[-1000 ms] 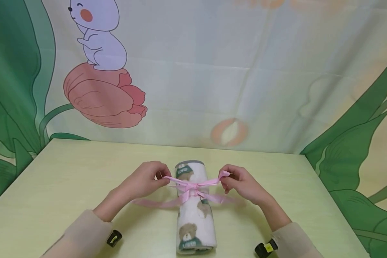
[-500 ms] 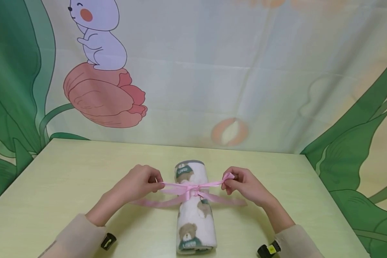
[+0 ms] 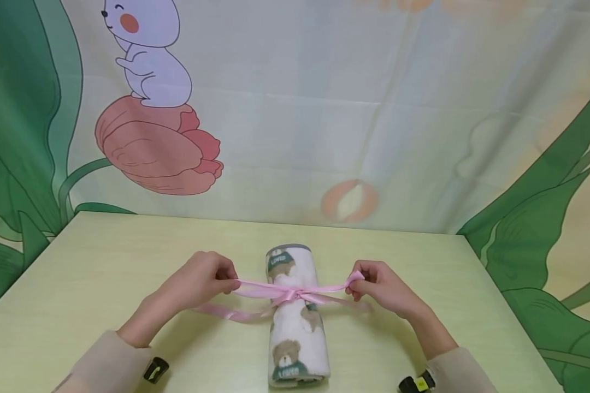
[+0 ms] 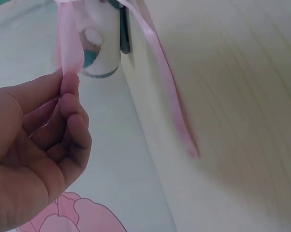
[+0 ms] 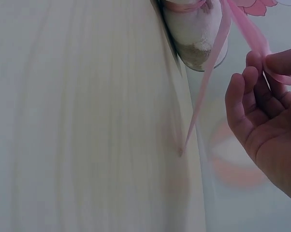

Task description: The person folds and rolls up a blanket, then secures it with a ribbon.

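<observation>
A rolled white towel (image 3: pixel 300 338) with brown bears on it lies lengthwise on the table, a pink ribbon (image 3: pixel 291 295) tied across its upper half. On the left, my left hand (image 3: pixel 201 281) pinches a loop of the ribbon between thumb and index finger; the left wrist view shows this ribbon loop (image 4: pixel 70 43) pulled taut. My right hand (image 3: pixel 383 286) pinches another part of the ribbon on the towel's right side, and a short piece sticks out past the thumb in the right wrist view. Two loose ribbon tails (image 4: pixel 172 92) hang down to the table, one on each side.
The pale yellow table (image 3: pixel 103 262) ends at a printed cloth backdrop (image 3: pixel 285 136) with a bear, flowers and leaves. Black wrist straps (image 3: pixel 155 370) show beside both sleeves.
Both hands have drawn apart, left hand leftward and right hand rightward, each lower. The ribbon between them has stretched straighter and its knot has become smaller. The towel has stayed put.
</observation>
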The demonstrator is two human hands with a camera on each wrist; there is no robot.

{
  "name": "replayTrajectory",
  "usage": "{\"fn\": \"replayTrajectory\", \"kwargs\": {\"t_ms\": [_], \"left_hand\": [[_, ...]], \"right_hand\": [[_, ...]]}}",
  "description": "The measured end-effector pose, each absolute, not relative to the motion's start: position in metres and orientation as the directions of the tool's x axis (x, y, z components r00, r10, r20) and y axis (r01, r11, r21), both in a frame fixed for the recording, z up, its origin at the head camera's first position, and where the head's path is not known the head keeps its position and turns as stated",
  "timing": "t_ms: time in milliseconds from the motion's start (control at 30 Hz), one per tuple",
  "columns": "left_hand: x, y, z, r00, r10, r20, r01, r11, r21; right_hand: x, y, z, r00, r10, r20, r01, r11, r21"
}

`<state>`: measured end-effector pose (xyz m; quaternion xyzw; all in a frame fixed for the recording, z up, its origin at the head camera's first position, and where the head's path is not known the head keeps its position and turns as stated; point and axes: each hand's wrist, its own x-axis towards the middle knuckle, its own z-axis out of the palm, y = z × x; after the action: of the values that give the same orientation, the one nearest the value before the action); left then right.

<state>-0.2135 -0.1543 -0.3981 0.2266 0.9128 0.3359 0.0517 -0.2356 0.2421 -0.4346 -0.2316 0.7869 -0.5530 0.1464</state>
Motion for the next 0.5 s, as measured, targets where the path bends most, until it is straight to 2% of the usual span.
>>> {"fn": "replayTrajectory", "kwargs": {"t_ms": [500], "left_hand": [[-0.210,-0.173,-0.395,-0.899,0.439,0.018,0.344,0.679,0.648]], "right_hand": [[-0.238,0.248,-0.436,-0.857,-0.516,0.014,-0.189,0.290,-0.938]]}}
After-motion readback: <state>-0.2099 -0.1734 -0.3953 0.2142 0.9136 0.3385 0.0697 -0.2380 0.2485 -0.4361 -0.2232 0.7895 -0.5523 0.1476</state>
